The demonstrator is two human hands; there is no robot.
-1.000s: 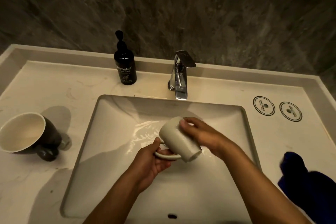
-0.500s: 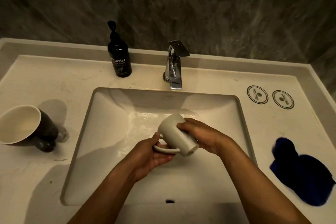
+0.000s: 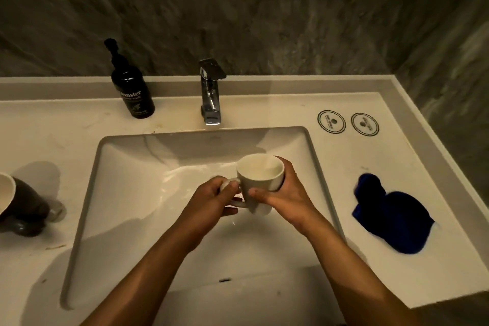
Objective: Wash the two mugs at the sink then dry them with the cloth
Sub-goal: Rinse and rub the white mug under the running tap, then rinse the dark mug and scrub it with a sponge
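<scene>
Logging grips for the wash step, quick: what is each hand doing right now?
Left hand: fingers curled round the handle of the white mug.
Right hand: wrapped round the white mug's body, holding it upright over the sink.

Dim, warm yellowish light from above/behind me. My arms throw soft shadows across the sink (image 3: 87, 209) basin; wet patch near my hands gives a pale glare. Tap (image 3: 211, 92) chrome shows small highlights. Wide-angle bend: counter (image 3: 66, 135) edges curve, esp. at right. Dark mug (image 3: 21, 206) at left edge is cut off, slightly soft. Whole pic grainy.
</scene>
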